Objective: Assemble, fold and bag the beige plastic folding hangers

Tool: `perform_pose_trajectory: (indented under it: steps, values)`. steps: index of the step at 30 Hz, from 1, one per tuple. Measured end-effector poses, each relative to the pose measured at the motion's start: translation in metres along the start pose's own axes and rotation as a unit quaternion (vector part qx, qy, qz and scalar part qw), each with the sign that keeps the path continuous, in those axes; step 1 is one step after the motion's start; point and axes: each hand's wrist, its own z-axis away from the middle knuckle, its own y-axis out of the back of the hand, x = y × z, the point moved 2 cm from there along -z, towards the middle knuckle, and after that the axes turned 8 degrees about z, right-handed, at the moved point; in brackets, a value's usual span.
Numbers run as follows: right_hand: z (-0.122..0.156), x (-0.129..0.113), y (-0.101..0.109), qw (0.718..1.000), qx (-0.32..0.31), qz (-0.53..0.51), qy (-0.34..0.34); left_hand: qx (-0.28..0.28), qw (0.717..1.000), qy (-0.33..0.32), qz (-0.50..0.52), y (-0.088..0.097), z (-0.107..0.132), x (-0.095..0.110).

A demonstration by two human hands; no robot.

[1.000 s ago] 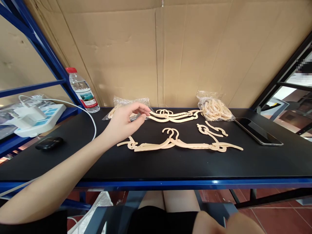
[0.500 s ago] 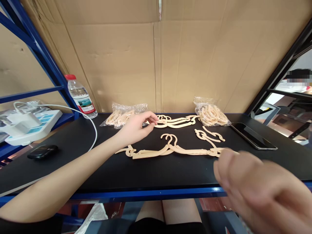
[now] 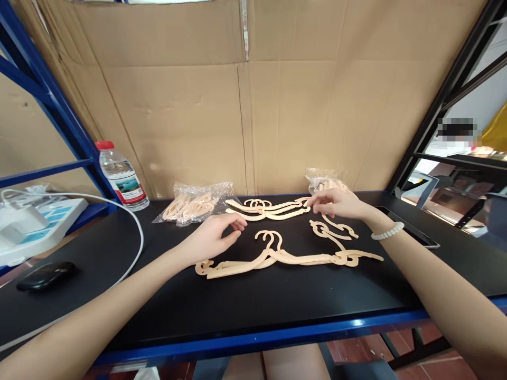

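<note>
Beige folding hangers [image 3: 295, 259] with paired hooks lie across the front middle of the black table. Behind them is a second group of similar hangers [image 3: 279, 214]. My left hand [image 3: 219, 238] hovers over the left of the front group, its fingers curved and apart from the thumb, with nothing held. My right hand [image 3: 335, 203] reaches to the right end of the back group, fingers bent and spread above it; whether the fingertips touch it I cannot tell. Below that hand lie loose beige hanger pieces [image 3: 331, 232]. A clear bag of hanger parts [image 3: 325, 183] is partly hidden behind it.
Another clear bag of parts [image 3: 194, 205] lies at the back left. A water bottle [image 3: 123, 179], a white power strip [image 3: 43, 219], its cable [image 3: 139, 237] and a black case [image 3: 45, 275] are at left. A dark tablet [image 3: 423, 240] sits at right, beyond my forearm.
My right hand has gone from the near right, blurred, to the back hangers. My left hand has drawn slightly back and left. The camera view has tilted a little.
</note>
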Motion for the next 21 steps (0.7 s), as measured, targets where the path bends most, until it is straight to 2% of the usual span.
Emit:
perform_pose_trajectory:
  steps: [5, 10, 14, 21]
  values:
    - [0.007, 0.038, 0.002, 0.993, -0.026, 0.070, -0.088, -0.011, 0.999, 0.004, -0.031, 0.003, 0.006, -0.002]
    - [0.022, 0.045, 0.003, 0.974, -0.146, 0.093, -0.147, -0.002, 0.999, 0.005, -0.037, 0.004, 0.005, 0.003]
    - [0.020, 0.037, -0.010, 0.973, -0.165, 0.109, -0.115, -0.004, 0.999, 0.004, -0.033, 0.001, 0.006, 0.006]
    - [0.008, 0.036, -0.024, 0.984, -0.124, 0.110, -0.064, -0.012, 1.000, 0.010, -0.024, -0.005, 0.008, 0.007]
